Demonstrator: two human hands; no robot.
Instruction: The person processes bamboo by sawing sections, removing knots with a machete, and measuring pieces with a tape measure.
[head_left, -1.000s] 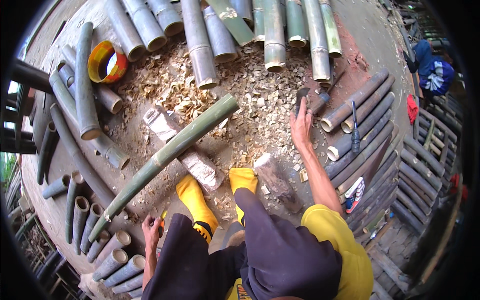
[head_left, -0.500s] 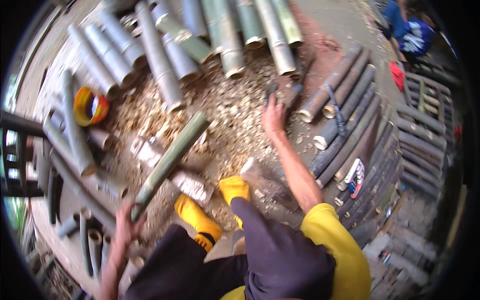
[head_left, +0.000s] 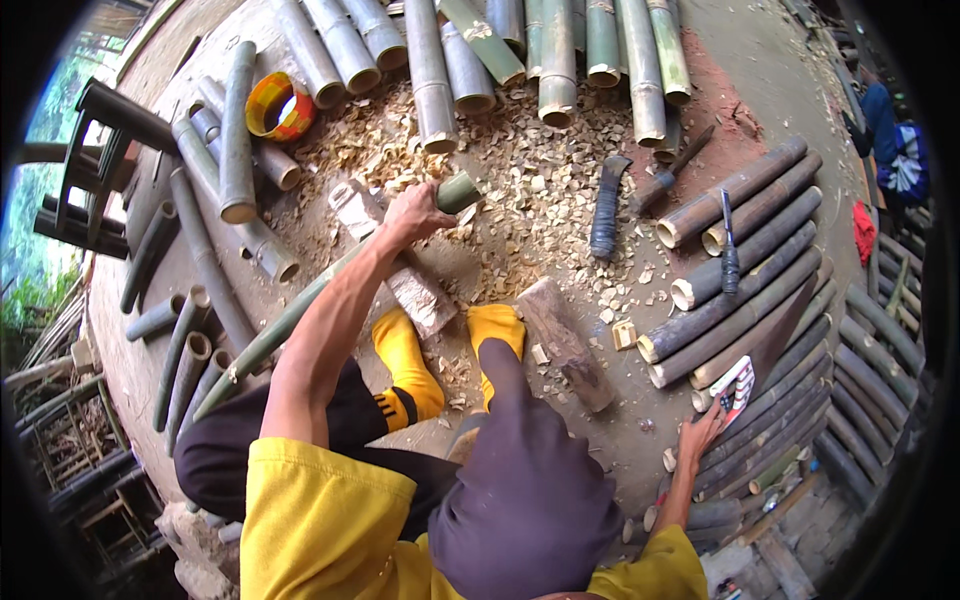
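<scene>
My left hand (head_left: 415, 213) is closed round a green bamboo pole (head_left: 290, 322) close to its far end. The pole slants down toward the lower left, over a pale wooden block (head_left: 421, 298) and past my left knee. Far to the right, my right hand (head_left: 702, 432) has its fingers on the white, red and dark handle of a handsaw (head_left: 738, 385). The saw rests on a row of dark bamboo lengths, its brownish blade pointing away from me. A chopping knife (head_left: 606, 215) with a dark wrapped handle lies on the ground, untouched, beside another dark-handled blade (head_left: 660, 185).
Cut green bamboo (head_left: 558, 70) lines the far side, above scattered wood chips (head_left: 510, 205). A red and yellow ring-shaped container (head_left: 262, 108) stands at the left among more bamboo. A reddish wooden block (head_left: 565, 345) lies by my yellow-socked feet. A slim tool (head_left: 729, 250) rests on the right-hand bamboo row.
My right hand has left the chopping knife and come back to the saw handle. The left hand has shifted from the pole's near end to its far end, and the pole lies farther left.
</scene>
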